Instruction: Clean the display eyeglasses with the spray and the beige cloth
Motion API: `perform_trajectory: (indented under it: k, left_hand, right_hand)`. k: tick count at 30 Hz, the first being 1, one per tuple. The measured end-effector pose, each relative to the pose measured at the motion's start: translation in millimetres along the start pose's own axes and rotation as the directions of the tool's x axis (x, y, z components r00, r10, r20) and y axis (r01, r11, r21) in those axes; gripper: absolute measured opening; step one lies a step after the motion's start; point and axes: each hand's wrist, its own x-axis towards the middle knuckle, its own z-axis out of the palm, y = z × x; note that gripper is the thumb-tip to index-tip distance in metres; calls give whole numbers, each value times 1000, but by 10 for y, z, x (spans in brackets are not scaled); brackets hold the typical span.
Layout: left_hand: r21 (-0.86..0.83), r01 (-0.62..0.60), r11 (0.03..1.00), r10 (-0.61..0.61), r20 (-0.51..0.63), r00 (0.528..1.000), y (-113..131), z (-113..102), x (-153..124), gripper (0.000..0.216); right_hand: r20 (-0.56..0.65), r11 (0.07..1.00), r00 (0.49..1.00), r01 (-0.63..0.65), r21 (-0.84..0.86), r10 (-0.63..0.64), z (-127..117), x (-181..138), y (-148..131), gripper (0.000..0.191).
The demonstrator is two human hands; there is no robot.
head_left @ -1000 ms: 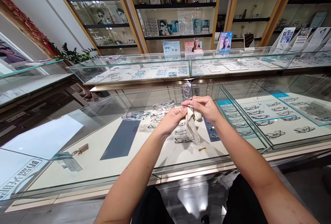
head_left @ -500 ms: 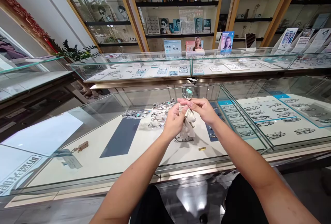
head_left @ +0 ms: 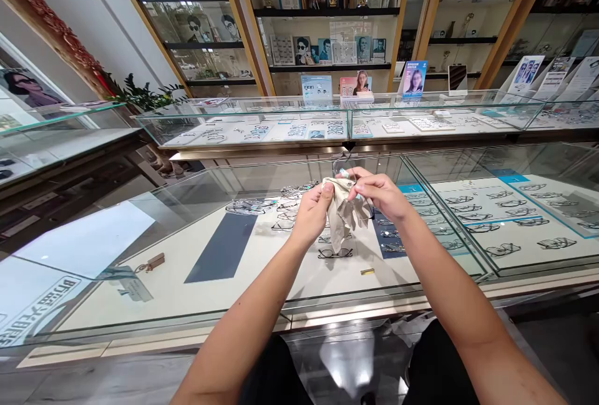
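Over the glass counter, my left hand is closed with its thumb pressed on a beige cleaning cloth. The cloth hangs loose below the fingers in folds. A pair of glasses shows just above the cloth, one lens upward; the cloth and fingers hide most of its frame. On the right, my right hand pinches the glasses at the cloth's edge, thumb and fingers bent together. Beneath the hands, inside the case, lies a dark-framed pair of glasses.
The glass display case spans the front, with rows of glasses on its right. A dark blue mat, a brown keychain and a small yellow item show through the glass. Behind stands another display case.
The cloth has opened out from a bunch and hangs wider. My right hand has shifted slightly right, and the glasses sit lower behind the cloth. The view has tilted a little.
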Motion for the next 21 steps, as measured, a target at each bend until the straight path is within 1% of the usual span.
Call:
perform_trajectory:
  k: [3, 5, 8, 11, 14, 17, 19, 21]
  left_hand:
    - [-20, 6, 1000, -7, -44, 999, -27, -50, 21, 66]
    - [-33, 9, 999, -10, -43, 999, -15, -72, 27, 65]
    - [-25, -7, 1000, 6, -27, 1000, 37, -82, 27, 64]
    - [-14, -32, 999, 31, -50, 998, 89, -80, 30, 64]
    - [-60, -25, 998, 21, -56, 998, 117, -80, 41, 59]
    - [-121, 34, 992, -33, 9, 999, 137, -68, 39, 53]
    - [-135, 63, 989, -60, 29, 998, 155, -48, 23, 54]
    - [-123, 57, 991, -57, 10, 998, 178, -24, 1, 53]
  right_hand:
    - [73, 996, 996, -42, -81, 48, 16, 4, -17, 39]
    - [100, 992, 992, -68, -104, 78, 31, 12, -14, 41]
    - [111, 987, 987, -100, -126, 114, 35, 27, 4, 43]
    - [101, 981, 985, -123, -149, 139, 32, 41, 23, 44]
    - [88, 981, 981, -162, -109, 172, 45, 44, 35, 43]
    - [37, 984, 984, -174, -21, 175, 66, 32, 49, 40]
    - [14, 982, 983, -185, 47, 185, 79, 22, 64, 39]
    - [38, 973, 977, -214, 91, 211, 91, 13, 76, 39]
